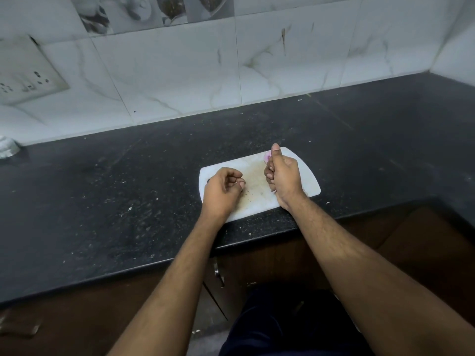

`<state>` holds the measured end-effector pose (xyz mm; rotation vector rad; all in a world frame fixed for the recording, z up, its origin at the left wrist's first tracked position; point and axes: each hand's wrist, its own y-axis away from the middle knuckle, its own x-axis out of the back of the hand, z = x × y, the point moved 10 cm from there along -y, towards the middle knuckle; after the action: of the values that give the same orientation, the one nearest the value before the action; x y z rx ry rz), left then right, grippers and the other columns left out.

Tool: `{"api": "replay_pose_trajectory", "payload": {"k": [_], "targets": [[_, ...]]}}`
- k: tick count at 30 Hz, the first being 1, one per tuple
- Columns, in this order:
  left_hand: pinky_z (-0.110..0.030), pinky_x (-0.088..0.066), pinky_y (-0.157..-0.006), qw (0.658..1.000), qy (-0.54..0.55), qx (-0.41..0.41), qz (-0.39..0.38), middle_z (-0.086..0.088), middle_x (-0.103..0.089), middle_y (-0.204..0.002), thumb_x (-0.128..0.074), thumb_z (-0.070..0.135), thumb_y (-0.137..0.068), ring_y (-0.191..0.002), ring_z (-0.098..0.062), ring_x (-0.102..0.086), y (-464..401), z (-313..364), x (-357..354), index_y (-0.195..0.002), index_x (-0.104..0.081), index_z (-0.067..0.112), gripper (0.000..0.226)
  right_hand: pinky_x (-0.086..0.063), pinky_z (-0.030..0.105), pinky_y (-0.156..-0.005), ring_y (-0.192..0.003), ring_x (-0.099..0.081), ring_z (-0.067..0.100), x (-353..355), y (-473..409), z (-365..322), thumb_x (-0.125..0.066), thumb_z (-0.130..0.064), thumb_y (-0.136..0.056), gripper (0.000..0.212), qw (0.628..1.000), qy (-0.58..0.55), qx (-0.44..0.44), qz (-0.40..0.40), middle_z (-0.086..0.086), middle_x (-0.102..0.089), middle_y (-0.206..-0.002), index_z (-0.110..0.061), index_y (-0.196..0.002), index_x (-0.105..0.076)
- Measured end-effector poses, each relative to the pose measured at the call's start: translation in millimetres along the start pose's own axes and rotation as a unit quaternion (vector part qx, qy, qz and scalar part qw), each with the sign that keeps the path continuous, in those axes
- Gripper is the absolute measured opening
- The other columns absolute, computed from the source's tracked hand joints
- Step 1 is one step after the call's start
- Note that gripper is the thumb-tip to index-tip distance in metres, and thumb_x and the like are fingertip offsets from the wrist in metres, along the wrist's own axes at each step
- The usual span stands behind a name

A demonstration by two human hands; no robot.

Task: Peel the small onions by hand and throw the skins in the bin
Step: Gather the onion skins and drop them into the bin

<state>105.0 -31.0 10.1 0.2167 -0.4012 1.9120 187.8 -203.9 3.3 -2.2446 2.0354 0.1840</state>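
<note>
Onion (267, 157): small pink round, beside right hand (282, 176) thumb.

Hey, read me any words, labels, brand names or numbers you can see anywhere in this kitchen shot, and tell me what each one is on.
None: no readable text appears anywhere in this view.
The cutting board shows only stains.
The switch plate on the wall shows sockets and switches, no legible marking.
The picture tiles at the top show food images, no words.
</note>
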Motion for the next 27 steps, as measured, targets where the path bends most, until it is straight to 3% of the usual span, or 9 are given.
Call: {"api": "replay_pose_trajectory", "payload": {"k": [4, 7, 10, 12, 15, 19, 23, 25, 27], "targets": [[-0.027, -0.058, -0.087, 0.985, 0.156, 0.065, 0.041, -0.003, -0.072, -0.093, -0.071, -0.005, -0.092, -0.088, -0.011, -0.068, 34.2, -7.9, 14.4, -0.104, -0.061, 0.019, 0.028, -0.02, 0.022, -0.04, -0.043, -0.027, 0.01, -2.1, 1.0, 0.2, -0.046, -0.057, -0.102, 0.055, 1.0, 0.015, -0.005, -0.004, 0.0, -0.036, -0.053, -0.022, -0.06, -0.038], [-0.027, -0.057, -0.087, 0.97, 0.213, 0.084, 0.077, -0.005, -0.072, -0.095, -0.07, -0.006, -0.093, -0.088, -0.011, -0.071, 52.6, -12.0, 28.1, -0.108, -0.061, 0.017, 0.029, -0.025, 0.022, -0.04, -0.043, -0.029, 0.009, -7.1, 1.8, -4.0, -0.047, -0.053, -0.103, 0.054, 0.999, 0.045, 0.008, -0.013, -0.001, -0.036, -0.054, -0.021, -0.06, -0.038], [-0.023, -0.057, -0.081, 0.954, 0.261, 0.101, 0.106, -0.005, -0.071, -0.092, -0.067, -0.006, -0.095, -0.084, -0.011, -0.07, 71.8, -17.6, 41.8, -0.12, -0.06, 0.013, 0.032, -0.043, 0.027, -0.06, -0.044, -0.033, 0.009, -15.6, 9.0, -11.8, -0.047, -0.047, -0.105, 0.058, 0.993, 0.106, 0.057, -0.006, -0.005, -0.034, -0.051, -0.021, -0.054, -0.035], [-0.022, -0.058, -0.077, 0.92, 0.36, 0.114, 0.101, -0.006, -0.07, -0.088, -0.061, -0.009, -0.097, -0.078, -0.011, -0.067, 85.5, -21.2, 47.2, -0.128, -0.058, 0.006, 0.034, -0.044, 0.032, -0.068, -0.046, -0.039, 0.011, -26.7, 23.1, -11.1, -0.048, -0.047, -0.104, 0.061, 0.987, 0.146, 0.069, -0.007, -0.008, -0.038, -0.047, -0.021, -0.05, -0.038], [-0.018, -0.059, -0.075, 0.851, 0.498, 0.136, 0.097, -0.004, -0.068, -0.083, -0.05, -0.014, -0.1, -0.077, -0.008, -0.064, 114.9, -28.7, 64.7, -0.126, -0.061, 0.003, 0.033, -0.035, 0.028, -0.051, -0.047, -0.038, 0.015, -67.5, 66.0, -6.1, -0.047, -0.047, -0.104, 0.06, 0.986, 0.146, 0.049, -0.063, 0.003, -0.04, -0.051, -0.018, -0.052, -0.04], [-0.017, -0.058, -0.069, 0.761, 0.602, 0.165, 0.176, -0.006, -0.057, -0.082, -0.037, -0.015, -0.101, -0.075, -0.008, -0.057, 172.0, -65.2, 103.1, -0.116, -0.064, 0.002, 0.035, -0.012, 0.022, -0.041, -0.039, -0.023, 0.011, -137.4, 148.1, 34.2, -0.045, -0.051, -0.104, 0.055, 0.978, -0.032, -0.133, -0.158, 0.0, -0.033, -0.05, -0.023, -0.058, -0.037], [-0.019, -0.049, -0.056, 0.668, 0.668, 0.186, 0.268, -0.003, -0.049, -0.072, -0.036, 0.002, -0.105, -0.059, -0.009, -0.047, 230.5, -99.6, 137.6, -0.108, -0.063, 0.003, 0.027, -0.012, 0.016, -0.033, -0.035, -0.023, 0.005, -204.6, 230.5, 86.5, -0.04, -0.05, -0.106, 0.054, 0.887, -0.215, -0.352, -0.209, -0.006, -0.031, -0.047, -0.024, -0.058, -0.038], [-0.019, -0.039, -0.049, 0.65, 0.664, 0.196, 0.314, 0.0, -0.042, -0.065, -0.039, 0.012, -0.107, -0.052, -0.009, -0.038, 257.0, -113.2, 156.0, -0.101, -0.063, 0.008, 0.025, -0.015, 0.016, -0.029, -0.034, -0.025, 0.004, -226.0, 266.3, 106.7, -0.039, -0.051, -0.106, 0.052, 0.847, -0.278, -0.409, -0.195, -0.006, -0.034, -0.049, -0.023, -0.062, -0.04], [-0.019, -0.029, -0.041, 0.637, 0.64, 0.196, 0.382, 0.004, -0.036, -0.055, -0.041, 0.025, -0.11, -0.044, -0.007, -0.031, 283.5, -128.1, 177.5, -0.091, -0.06, 0.013, 0.03, -0.016, 0.015, -0.03, -0.036, -0.026, 0.004, -240.1, 298.0, 120.5, -0.038, -0.052, -0.105, 0.05, 0.832, -0.302, -0.431, -0.175, -0.005, -0.037, -0.053, -0.022, -0.065, -0.041]]}}
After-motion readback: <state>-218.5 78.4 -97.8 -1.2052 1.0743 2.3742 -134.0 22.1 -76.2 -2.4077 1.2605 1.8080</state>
